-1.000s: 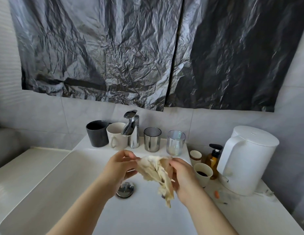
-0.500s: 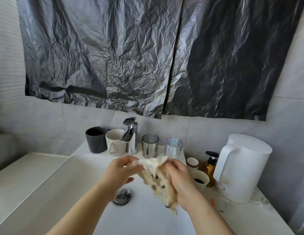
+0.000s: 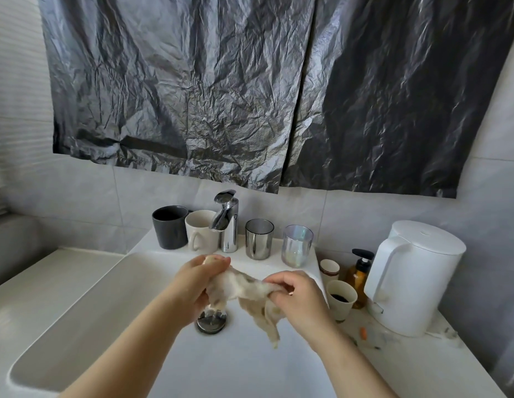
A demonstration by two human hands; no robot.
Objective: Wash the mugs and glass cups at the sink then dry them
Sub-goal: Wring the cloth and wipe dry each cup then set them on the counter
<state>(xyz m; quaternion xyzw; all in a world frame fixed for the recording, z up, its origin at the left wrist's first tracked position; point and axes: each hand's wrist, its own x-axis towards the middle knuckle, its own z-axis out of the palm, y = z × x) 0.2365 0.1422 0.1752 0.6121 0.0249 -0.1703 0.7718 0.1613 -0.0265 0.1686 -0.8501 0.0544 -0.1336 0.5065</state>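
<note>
A cream cloth (image 3: 244, 288) is stretched and twisted between my left hand (image 3: 197, 282) and my right hand (image 3: 298, 297) above the white sink (image 3: 106, 305); one end hangs down by my right wrist. On the ledge behind stand a dark grey mug (image 3: 169, 226) and a white mug (image 3: 199, 235) left of the chrome tap (image 3: 227, 222). Right of the tap stand a mirrored glass cup (image 3: 259, 239) and an iridescent glass cup (image 3: 297, 245).
The chrome drain plug (image 3: 212, 323) lies under my hands. On the counter at right are a white kettle (image 3: 413, 277), an amber pump bottle (image 3: 359, 274), a paper cup with dark liquid (image 3: 340, 300) and a smaller paper cup (image 3: 329, 270). Black plastic sheeting (image 3: 250, 90) covers the wall.
My hands have pulled apart, drawing the bunched cloth out into a twisted band over the drain. The view has tilted up slightly.
</note>
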